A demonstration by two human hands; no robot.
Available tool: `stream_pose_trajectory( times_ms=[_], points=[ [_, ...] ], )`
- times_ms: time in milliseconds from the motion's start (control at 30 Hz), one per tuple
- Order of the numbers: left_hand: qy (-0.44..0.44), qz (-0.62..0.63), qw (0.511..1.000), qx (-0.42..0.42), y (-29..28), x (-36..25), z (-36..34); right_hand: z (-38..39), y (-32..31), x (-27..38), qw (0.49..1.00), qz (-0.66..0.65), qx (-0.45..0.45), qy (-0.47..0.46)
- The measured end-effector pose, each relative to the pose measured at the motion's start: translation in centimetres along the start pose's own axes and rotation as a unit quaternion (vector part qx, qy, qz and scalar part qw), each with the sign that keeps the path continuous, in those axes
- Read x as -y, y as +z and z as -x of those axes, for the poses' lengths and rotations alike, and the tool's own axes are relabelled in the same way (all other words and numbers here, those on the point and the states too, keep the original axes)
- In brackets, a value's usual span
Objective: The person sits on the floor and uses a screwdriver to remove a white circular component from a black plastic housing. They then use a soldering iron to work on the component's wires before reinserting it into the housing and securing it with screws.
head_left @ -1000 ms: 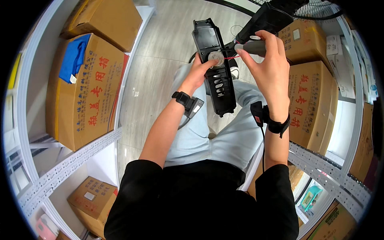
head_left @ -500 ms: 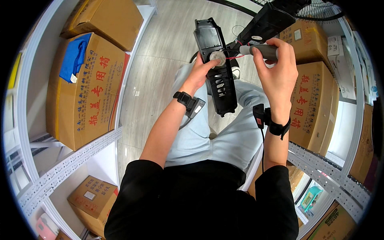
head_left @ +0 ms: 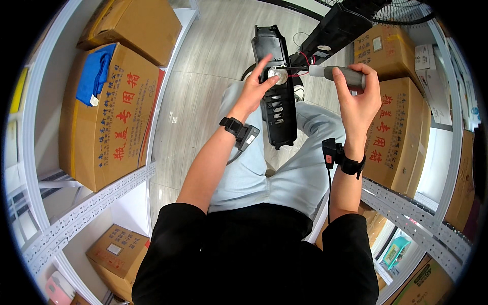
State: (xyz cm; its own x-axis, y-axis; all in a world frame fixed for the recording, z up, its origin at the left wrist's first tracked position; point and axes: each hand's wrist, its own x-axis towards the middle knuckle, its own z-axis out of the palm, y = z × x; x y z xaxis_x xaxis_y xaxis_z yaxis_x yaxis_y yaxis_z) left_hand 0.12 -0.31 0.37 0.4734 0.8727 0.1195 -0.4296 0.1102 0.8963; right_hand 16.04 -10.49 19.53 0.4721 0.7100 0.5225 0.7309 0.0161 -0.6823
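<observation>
A long black plastic housing rests on my lap, pointing away from me. My left hand grips its left edge, with the forefinger stretched up beside a round silver part set in the housing. My right hand is closed around a grey cylindrical tool held sideways, its pale tip pointing left toward the silver part. Thin red and black wires run between the housing and a second black piece behind it. Each wrist wears a black band with a small device.
Large cardboard boxes sit on white metal shelving to my left, one topped with a blue cloth. More boxes fill the shelves on my right. A fan guard shows at top right. Grey plank floor lies ahead.
My right hand has drawn the grey tool out to the right, away from the housing. My left forefinger has lifted and now points up beside the silver part.
</observation>
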Motion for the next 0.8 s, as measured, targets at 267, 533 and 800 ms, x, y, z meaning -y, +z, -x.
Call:
stream_pose_trajectory(
  times_ms=[267,533,800],
  points=[
    [-0.025,0.036,0.999,-0.011,-0.1,1.1,0.0,0.1,0.3,-0.4,1.0,0.013,0.001,-0.001],
    [-0.036,0.01,0.999,-0.039,-0.4,1.7,0.0,0.2,0.1,-0.3,0.999,-0.007,-0.014,0.047],
    [-0.028,0.039,0.998,-0.044,0.1,1.2,0.0,-0.1,-1.1,-1.4,0.987,-0.14,-0.074,-0.025]
  ],
)
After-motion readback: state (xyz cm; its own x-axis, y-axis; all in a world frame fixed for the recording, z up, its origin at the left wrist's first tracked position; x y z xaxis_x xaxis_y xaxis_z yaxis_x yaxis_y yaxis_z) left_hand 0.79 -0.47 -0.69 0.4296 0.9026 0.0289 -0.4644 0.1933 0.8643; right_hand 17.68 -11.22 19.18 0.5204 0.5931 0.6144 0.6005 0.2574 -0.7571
